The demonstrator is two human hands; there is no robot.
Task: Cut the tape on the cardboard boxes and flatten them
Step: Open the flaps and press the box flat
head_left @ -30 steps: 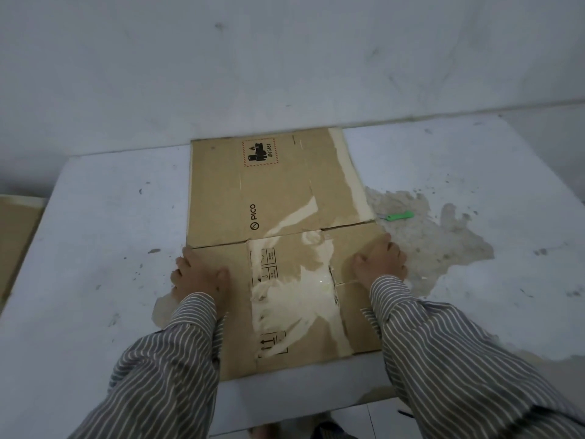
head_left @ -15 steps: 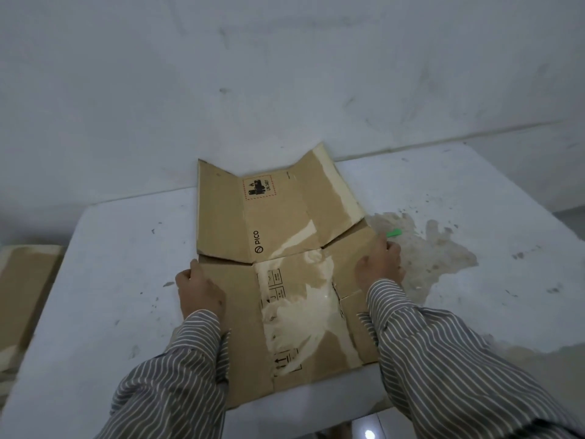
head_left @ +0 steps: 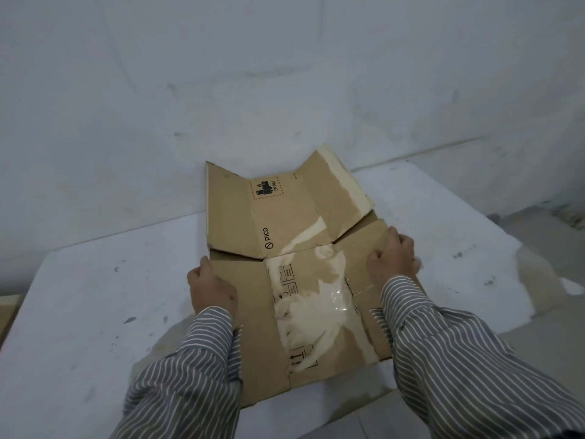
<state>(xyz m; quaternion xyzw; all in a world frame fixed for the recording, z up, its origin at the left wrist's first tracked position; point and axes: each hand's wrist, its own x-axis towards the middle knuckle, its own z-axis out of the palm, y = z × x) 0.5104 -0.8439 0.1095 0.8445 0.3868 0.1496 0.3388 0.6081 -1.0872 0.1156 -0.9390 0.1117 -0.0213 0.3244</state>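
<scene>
The cardboard box [head_left: 304, 280] lies opened out at the centre of the white surface [head_left: 95, 312], its far flaps tilted up toward 12 o'clock. The left hand [head_left: 212, 288] grips its 9 o'clock edge; the right hand [head_left: 392, 258] grips the 3 o'clock edge.

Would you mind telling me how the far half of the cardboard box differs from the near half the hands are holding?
The far half is tilted up off the table, its side panels angled inward; the near half lies lower and flatter. The far half carries the PICO logo and a red-bordered label; the near half has small handling symbols and a large pale torn patch. The left hand and right hand grip only the near half. Both are brown cardboard.
</scene>
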